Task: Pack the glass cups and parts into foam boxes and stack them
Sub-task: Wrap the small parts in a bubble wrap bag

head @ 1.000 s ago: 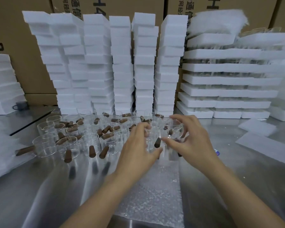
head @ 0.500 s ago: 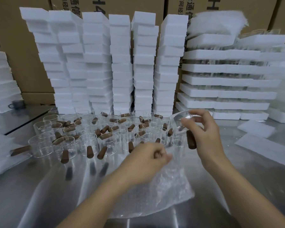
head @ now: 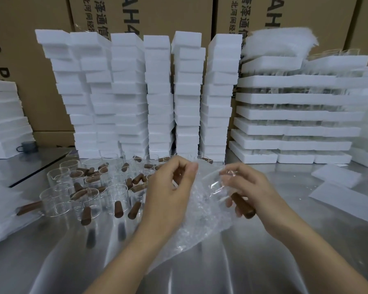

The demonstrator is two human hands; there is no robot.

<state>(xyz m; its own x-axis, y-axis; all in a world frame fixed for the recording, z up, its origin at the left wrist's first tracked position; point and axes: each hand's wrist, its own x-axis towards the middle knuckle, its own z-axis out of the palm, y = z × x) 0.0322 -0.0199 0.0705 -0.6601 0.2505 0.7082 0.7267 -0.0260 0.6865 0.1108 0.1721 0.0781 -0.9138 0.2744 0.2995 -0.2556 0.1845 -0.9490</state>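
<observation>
On my feed the left hand was up over the middle of the tabletop. Its fingers were curled, pinching the top edge of a sheet of bubble wrap against the thumb. The sheet hung from that pinch and trailed down onto the steel toward me, crumpled between the two hands.

The right hand had its fingers clenched round a glass cup, which was held clear of the tabletop and tilted. Its brown wooden handle stuck out below the palm toward me. The glass body lay against the wrap. I could not tell how far the film went round it, clear on clear.

Left of the hands, the other glass cups stood upright in a tight cluster on the tabletop, their wooden handles pointing every way. Behind them rose narrow stacks of white foam boxes, several columns side by side with some blocks skewed. To the right, wider foam trays were piled in layers, and glass showed in the gaps between them. A further foam pile sat at the far left with a small dark mug just beside it. Loose foam sheets lay flat at the right of the tabletop, well apart from the hands. Brown cartons with printed lettering walled the back.
</observation>
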